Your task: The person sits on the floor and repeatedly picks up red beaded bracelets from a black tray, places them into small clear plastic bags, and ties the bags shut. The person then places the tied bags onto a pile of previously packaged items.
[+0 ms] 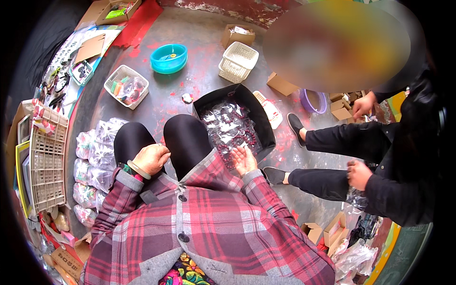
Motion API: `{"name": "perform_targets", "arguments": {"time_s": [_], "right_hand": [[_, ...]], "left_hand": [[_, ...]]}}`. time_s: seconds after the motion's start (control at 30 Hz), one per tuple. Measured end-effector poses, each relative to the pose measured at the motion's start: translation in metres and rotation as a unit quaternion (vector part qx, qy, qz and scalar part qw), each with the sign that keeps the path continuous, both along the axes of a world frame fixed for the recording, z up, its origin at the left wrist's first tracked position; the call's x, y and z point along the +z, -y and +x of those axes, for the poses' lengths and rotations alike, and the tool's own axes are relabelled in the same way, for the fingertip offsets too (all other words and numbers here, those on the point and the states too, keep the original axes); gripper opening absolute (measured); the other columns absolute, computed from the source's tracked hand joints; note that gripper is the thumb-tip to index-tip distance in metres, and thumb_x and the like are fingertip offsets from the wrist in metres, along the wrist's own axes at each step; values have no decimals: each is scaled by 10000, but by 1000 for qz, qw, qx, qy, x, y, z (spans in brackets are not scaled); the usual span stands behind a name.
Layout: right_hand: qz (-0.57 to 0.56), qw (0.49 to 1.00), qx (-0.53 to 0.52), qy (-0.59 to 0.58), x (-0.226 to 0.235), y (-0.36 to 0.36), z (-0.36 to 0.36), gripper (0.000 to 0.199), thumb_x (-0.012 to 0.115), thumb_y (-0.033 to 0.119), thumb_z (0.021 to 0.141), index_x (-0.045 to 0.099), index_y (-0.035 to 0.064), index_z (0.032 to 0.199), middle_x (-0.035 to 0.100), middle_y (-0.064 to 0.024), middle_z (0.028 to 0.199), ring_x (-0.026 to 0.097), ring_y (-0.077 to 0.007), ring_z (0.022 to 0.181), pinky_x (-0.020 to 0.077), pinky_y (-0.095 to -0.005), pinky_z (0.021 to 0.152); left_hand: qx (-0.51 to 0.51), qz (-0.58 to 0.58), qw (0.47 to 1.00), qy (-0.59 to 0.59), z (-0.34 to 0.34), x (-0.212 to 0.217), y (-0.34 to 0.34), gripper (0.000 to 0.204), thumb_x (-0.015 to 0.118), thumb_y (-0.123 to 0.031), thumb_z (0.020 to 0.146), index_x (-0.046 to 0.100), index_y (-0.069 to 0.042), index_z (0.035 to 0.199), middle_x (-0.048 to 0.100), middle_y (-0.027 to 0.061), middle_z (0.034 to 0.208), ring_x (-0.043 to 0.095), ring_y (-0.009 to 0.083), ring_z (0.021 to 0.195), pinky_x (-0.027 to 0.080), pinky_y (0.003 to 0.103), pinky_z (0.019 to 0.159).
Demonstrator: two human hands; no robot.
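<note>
My left hand (pixel 151 159), with a pale bangle on its wrist, is over my left thigh. Its fingers are curled in, and anything inside them is hidden. At the near edge of a black box (pixel 260 114) is my right hand (pixel 244 160), palm up with fingers apart, a small white piece close to the fingertips. Small clear plastic bags (pixel 223 118) fill the box, together with dark red bead bracelets (pixel 250 138). The box stands on the floor just beyond my right knee.
A co-worker (pixel 399 137) in black sits at right. Stuffed clear bags (pixel 90 175) pile up at left beside a white crate (pixel 47 161). Ahead are a white basket (pixel 127 85), turquoise basins (pixel 168 58), another white basket (pixel 239 61) and a purple basin (pixel 313 101).
</note>
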State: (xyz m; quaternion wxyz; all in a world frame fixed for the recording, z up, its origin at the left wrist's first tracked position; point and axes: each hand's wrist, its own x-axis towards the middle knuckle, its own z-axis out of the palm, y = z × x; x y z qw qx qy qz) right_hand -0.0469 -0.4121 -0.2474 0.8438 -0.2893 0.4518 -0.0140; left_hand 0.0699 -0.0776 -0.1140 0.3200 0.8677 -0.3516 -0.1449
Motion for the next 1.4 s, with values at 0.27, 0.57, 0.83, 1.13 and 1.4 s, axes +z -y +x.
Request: {"name": "perform_targets", "arguments": {"time_s": [0.27, 0.57, 0.83, 1.13, 1.4], "right_hand": [[-40, 991, 66, -109, -33, 12, -18, 311, 548, 241, 855, 515, 29, 1081, 595, -145, 1018, 602, -222, 829, 477, -295, 626], [-550, 578, 590, -124, -81, 8, -35, 362, 580, 319, 753, 591, 55, 1001, 621, -148, 1008, 598, -287, 933, 472, -348, 784], [-531, 408, 731, -130, -83, -14, -28, 359, 480, 357, 766, 628, 100, 969, 629, -167, 987, 603, -285, 962, 369, -461, 864], [-556, 393, 714, -163, -72, -7, -27, 291, 527, 241, 741, 668, 88, 944, 638, -133, 998, 609, -269, 957, 441, -425, 826], [-498, 391, 762, -135, -61, -11, -26, 298, 546, 293, 742, 674, 116, 945, 642, -115, 993, 602, -270, 976, 448, -443, 831]], "left_hand": [[80, -90, 992, 34, -5, 20, -18, 110, 580, -95, 782, 553, 0, 733, 531, 135, 695, 538, 294, 661, 435, 358, 611], [151, -27, 970, 186, -6, 39, -65, 186, 597, -88, 738, 567, -13, 906, 543, 169, 1063, 485, 345, 1043, 377, 407, 900], [126, 108, 969, 185, -17, 19, -58, 469, 638, -211, 714, 528, -78, 1149, 355, 150, 1349, 256, 337, 1287, 188, 451, 1047], [122, 115, 965, 201, -12, 20, -53, 471, 642, -222, 707, 532, -77, 1141, 381, 147, 1323, 286, 337, 1267, 213, 451, 1038], [122, 116, 966, 196, -8, 13, -51, 451, 640, -217, 710, 545, -75, 1128, 393, 148, 1318, 289, 333, 1268, 206, 458, 1039]]}}
